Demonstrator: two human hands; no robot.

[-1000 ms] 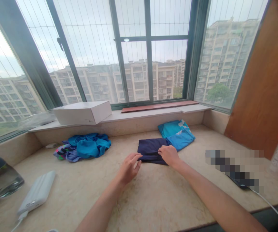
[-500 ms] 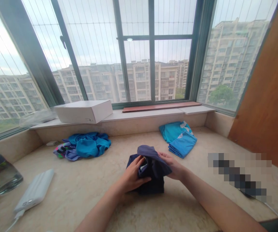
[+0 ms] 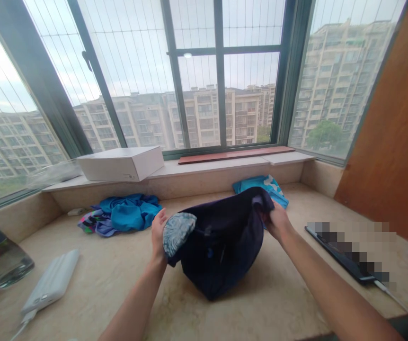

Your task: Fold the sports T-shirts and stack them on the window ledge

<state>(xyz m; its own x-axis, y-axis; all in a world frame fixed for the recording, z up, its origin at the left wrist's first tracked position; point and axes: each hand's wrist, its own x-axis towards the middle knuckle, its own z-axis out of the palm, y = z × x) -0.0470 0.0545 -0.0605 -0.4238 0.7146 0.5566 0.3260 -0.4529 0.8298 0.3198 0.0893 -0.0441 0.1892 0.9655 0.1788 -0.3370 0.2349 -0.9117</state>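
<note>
Navy garment [image 3: 221,251] held open at frame centre, 1 edge clamped in left hand [image 3: 159,232], opposite edge clamped in right hand [image 3: 279,221], crumpled blue cloth [image 3: 133,214] placed at middle left.

There are two hands [image 3: 159,233] [image 3: 279,221], one navy garment [image 3: 218,241], two cloth piles [image 3: 133,213] [image 3: 248,183], one power bank [image 3: 52,280], one box [image 3: 120,165].

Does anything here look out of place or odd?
Square pixel blocks cover much of the black phone on the right, probably image masking, not a real object. The clothes left of the navy garment, which hangs between the left hand and right hand, look untidy, crumpled in a heap. No spill or damage shows.
</note>
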